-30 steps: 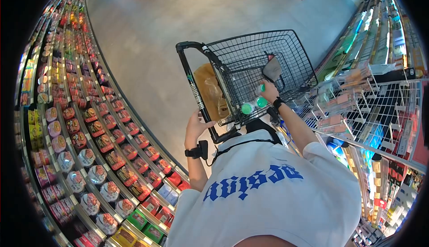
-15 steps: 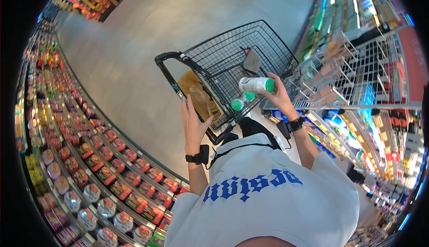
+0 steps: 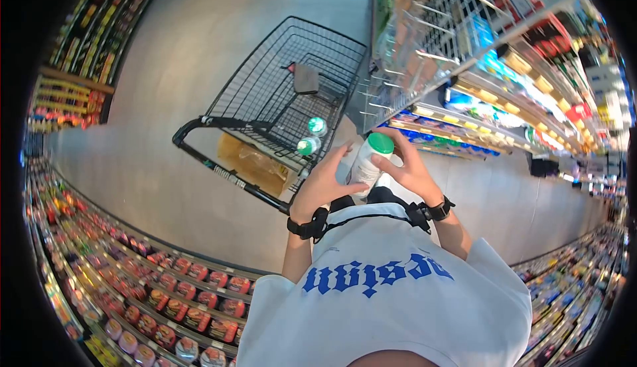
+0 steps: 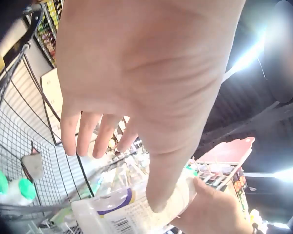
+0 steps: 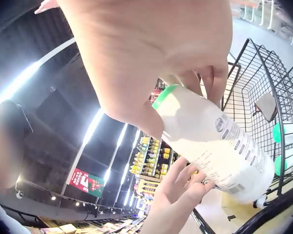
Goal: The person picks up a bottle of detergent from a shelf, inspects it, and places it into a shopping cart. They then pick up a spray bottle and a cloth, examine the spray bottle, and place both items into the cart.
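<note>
A white bottle with a green cap is held in front of the person's waist. The right hand grips it near the cap, thumb on one side and fingers on the other, as the right wrist view also shows. The left hand is at the bottle's lower part with fingers extended; in the left wrist view its thumb lies against the labelled side of the bottle. Two more green-capped bottles stand in the black wire cart.
The cart's handle is at the left, with a brown item behind it. A grey pouch lies in the cart. Shelves of packaged food line the lower left; wire racks stand at the upper right.
The right hand has lifted the bottle out of the cart and brought it near the waist. The left hand has left the cart handle and come to the bottle. The cart appears further left.
</note>
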{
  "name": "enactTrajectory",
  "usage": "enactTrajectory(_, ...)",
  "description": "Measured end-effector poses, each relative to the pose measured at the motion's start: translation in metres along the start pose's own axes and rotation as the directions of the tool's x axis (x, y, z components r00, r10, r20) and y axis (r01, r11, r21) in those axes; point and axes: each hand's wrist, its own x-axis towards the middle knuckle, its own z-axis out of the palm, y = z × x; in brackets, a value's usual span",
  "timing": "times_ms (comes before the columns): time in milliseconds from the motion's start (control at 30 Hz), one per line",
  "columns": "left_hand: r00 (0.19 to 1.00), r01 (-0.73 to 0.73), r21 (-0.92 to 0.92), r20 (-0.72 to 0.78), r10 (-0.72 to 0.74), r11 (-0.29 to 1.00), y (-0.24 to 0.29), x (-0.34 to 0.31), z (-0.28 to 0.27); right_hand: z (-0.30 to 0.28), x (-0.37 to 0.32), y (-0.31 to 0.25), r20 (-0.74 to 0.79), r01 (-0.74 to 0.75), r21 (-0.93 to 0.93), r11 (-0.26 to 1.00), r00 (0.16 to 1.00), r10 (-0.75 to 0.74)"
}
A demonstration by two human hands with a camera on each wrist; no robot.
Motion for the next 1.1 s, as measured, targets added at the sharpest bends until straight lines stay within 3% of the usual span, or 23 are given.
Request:
enactTrajectory(133,0.965,0.048,-0.009,0.257,-0.044,0.999,0.037,0.03,0.048,-0.042,-0.039,0.012,-0.179,-0.003,-0.014,1.0,0.984,0.0)
enactTrajectory(200,0.97,-0.049,0.001,0.24,0.047,0.999,0.046,0.044,0.085,-0.068,-0.064,0.022,-0.323,-0.09,-0.048,0.995,0.944,0.07)
enactTrajectory(267,0.959,-0.032,0.234,0.282,-0.037,0.972,0.067,0.061,0.12,-0.093,-0.09,0.042,-0.418,-0.023,-0.004,1.0,0.908,0.019)
enactTrajectory(367,0.937,-0.048,0.145,0.348,-0.006,0.988,0.086,0.078,0.176,-0.143,-0.131,0.061,-0.518,-0.016,-0.079,0.997,0.855,-0.027)
enactTrajectory(433,0.909,-0.056,0.117,0.416,0.002,0.992,0.093,0.087,0.21,-0.18,-0.163,0.066,-0.394,-0.036,0.243,0.969,0.909,0.133)
enactTrajectory(467,0.89,0.002,0.069,0.454,-0.033,0.998,0.092,0.092,0.225,-0.195,-0.178,0.065,-0.429,-0.024,0.26,0.965,0.893,0.138)
enactTrajectory(533,0.854,0.056,0.038,0.516,-0.067,0.998,0.097,0.101,0.259,-0.225,-0.205,0.064,-0.34,0.05,0.219,0.975,0.94,0.028)
enactTrajectory(567,0.82,0.177,-0.126,0.567,-0.076,0.976,0.102,0.104,0.274,-0.238,-0.218,0.069,-0.262,0.028,0.291,0.956,0.964,0.052)
enactTrajectory(600,0.786,0.306,-0.274,0.614,-0.079,0.912,0.106,0.107,0.287,-0.246,-0.229,0.075,-0.286,0.038,0.301,0.953,0.957,0.052)
enactTrajectory(633,0.715,0.36,-0.224,0.689,-0.114,0.905,0.108,0.114,0.297,-0.251,-0.237,0.081,-0.312,0.111,0.424,0.899,0.95,0.03)
enactTrajectory(667,0.704,0.359,-0.207,0.7,-0.118,0.91,0.112,0.117,0.309,-0.257,-0.244,0.084,-0.339,0.186,0.533,0.825,0.941,0.007)
enactTrajectory(733,0.709,0.279,-0.142,0.698,-0.104,0.95,0.141,0.121,0.339,-0.274,-0.258,0.084,-0.381,0.212,0.572,0.793,0.924,0.027)
enactTrajectory(767,0.759,0.088,-0.059,0.651,-0.028,0.994,0.147,0.126,0.352,-0.281,-0.262,0.089,-0.451,0.226,0.486,0.844,0.892,0.02)
enactTrajectory(800,0.748,0.085,-0.044,0.663,-0.034,0.995,0.149,0.13,0.364,-0.286,-0.267,0.092,-0.519,0.229,0.397,0.889,0.855,0.011)
enactTrajectory(833,0.764,-0.028,0.019,0.645,0.009,0.999,0.151,0.135,0.376,-0.29,-0.271,0.093,-0.538,0.241,0.399,0.885,0.843,0.013)
enactTrajectory(867,0.772,-0.141,0.079,0.633,0.059,0.987,0.153,0.14,0.387,-0.294,-0.274,0.093,-0.598,0.164,0.312,0.936,0.799,0.06)
enactTrajectory(900,0.76,-0.082,0.092,0.65,0.002,0.992,0.159,0.144,0.399,-0.297,-0.278,0.092,-0.658,0.07,0.229,0.971,0.746,0.101)
enactTrajectory(1000,0.727,-0.178,0.138,0.686,0.035,0.974,0.162,0.162,0.422,-0.304,-0.287,0.093,-0.754,0.017,0.134,0.991,0.651,0.091)
enactTrajectory(1033,0.705,-0.287,0.13,0.7,0.118,0.949,0.167,0.165,0.427,-0.307,-0.29,0.096,-0.767,0.018,0.137,0.99,0.635,0.094)
enactTrajectory(1067,0.69,-0.296,0.129,0.714,0.119,0.947,0.166,0.167,0.431,-0.309,-0.293,0.102,-0.769,0.074,0.175,0.982,0.633,0.089)
enactTrajectory(1100,0.715,-0.214,0.059,0.69,0.115,0.975,0.164,0.167,0.435,-0.312,-0.296,0.107,-0.771,0.13,0.211,0.969,0.631,0.083)
